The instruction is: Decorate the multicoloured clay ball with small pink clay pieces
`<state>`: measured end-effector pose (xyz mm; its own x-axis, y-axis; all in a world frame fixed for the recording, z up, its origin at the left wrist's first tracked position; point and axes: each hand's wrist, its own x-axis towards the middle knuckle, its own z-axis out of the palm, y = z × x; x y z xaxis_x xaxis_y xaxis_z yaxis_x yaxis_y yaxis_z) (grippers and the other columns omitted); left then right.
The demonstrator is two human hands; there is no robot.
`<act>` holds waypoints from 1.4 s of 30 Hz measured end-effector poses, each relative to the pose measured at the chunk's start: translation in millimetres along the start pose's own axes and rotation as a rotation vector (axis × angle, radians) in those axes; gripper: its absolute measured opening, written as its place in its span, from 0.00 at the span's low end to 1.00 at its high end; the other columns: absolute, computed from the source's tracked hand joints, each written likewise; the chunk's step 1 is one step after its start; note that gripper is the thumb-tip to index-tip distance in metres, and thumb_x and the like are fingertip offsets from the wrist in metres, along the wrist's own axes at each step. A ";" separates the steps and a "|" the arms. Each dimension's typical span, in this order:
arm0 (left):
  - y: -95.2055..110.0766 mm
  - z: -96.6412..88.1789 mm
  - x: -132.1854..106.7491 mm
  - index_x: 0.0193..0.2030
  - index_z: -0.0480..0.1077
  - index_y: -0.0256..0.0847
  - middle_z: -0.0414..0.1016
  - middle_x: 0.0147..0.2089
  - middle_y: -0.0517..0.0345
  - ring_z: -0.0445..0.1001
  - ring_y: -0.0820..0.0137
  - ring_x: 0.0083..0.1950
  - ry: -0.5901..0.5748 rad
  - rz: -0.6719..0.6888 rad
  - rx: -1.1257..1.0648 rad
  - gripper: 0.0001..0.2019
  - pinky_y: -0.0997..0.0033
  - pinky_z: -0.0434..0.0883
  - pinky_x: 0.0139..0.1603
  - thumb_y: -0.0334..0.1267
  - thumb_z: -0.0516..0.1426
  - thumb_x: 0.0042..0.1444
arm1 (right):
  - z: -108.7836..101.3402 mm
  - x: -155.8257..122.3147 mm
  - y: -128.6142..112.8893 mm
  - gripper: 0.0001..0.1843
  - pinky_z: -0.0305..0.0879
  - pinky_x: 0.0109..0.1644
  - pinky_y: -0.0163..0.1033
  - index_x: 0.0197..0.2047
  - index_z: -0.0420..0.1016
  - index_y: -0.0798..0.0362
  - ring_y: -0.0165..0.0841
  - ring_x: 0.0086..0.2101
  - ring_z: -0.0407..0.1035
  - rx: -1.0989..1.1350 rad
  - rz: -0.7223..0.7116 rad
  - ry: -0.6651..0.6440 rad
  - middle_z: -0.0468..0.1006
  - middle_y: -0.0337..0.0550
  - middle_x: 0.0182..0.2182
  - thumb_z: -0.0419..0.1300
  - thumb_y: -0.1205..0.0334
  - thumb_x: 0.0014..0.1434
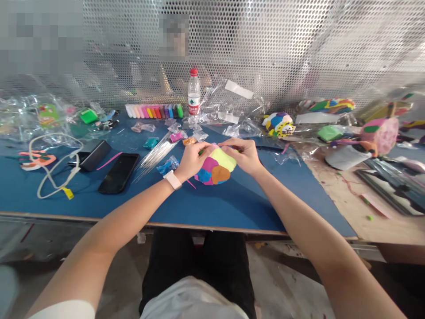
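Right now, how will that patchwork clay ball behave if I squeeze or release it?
The clay ball is rounded, so it probably rolls on the blue mat if released. Its patches look like soft modelling clay, so firm pressure from the left hand or right hand likely dents it.

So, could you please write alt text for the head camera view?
A person's left hand and right hand hold a multicoloured clay ball at a blue-topped table. A black phone, a water bottle and a row of coloured clay bars sit nearby.
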<state>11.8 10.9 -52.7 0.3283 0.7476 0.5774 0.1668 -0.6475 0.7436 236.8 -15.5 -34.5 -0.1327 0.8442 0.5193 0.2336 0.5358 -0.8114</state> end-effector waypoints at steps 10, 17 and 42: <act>6.1 -10.3 4.0 0.49 0.87 0.43 0.89 0.40 0.53 0.84 0.61 0.39 -0.113 0.078 0.116 0.23 0.64 0.73 0.41 0.60 0.60 0.74 | -1.6 2.0 -7.6 0.12 0.77 0.39 0.45 0.40 0.94 0.44 0.41 0.37 0.83 0.044 0.051 0.021 0.91 0.44 0.37 0.79 0.47 0.58; 8.0 -11.2 5.8 0.50 0.85 0.42 0.88 0.42 0.52 0.83 0.62 0.41 -0.147 0.087 0.092 0.22 0.64 0.71 0.42 0.59 0.60 0.75 | -0.8 -1.0 -3.6 0.16 0.72 0.36 0.43 0.42 0.93 0.47 0.38 0.33 0.81 -0.130 0.022 -0.046 0.91 0.44 0.37 0.73 0.43 0.67; -32.7 -26.8 14.8 0.55 0.85 0.43 0.83 0.35 0.52 0.79 0.62 0.35 -0.171 0.152 0.262 0.29 0.64 0.67 0.40 0.63 0.52 0.78 | -23.6 6.6 23.1 0.24 0.61 0.34 0.40 0.41 0.90 0.49 0.33 0.29 0.66 -0.329 -0.014 -0.114 0.83 0.40 0.31 0.75 0.34 0.60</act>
<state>-13.8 47.1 -59.5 0.5150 0.6181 0.5939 0.3295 -0.7824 0.5285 264.0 2.1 -43.5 -0.2403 0.8428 0.4816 0.5263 0.5300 -0.6649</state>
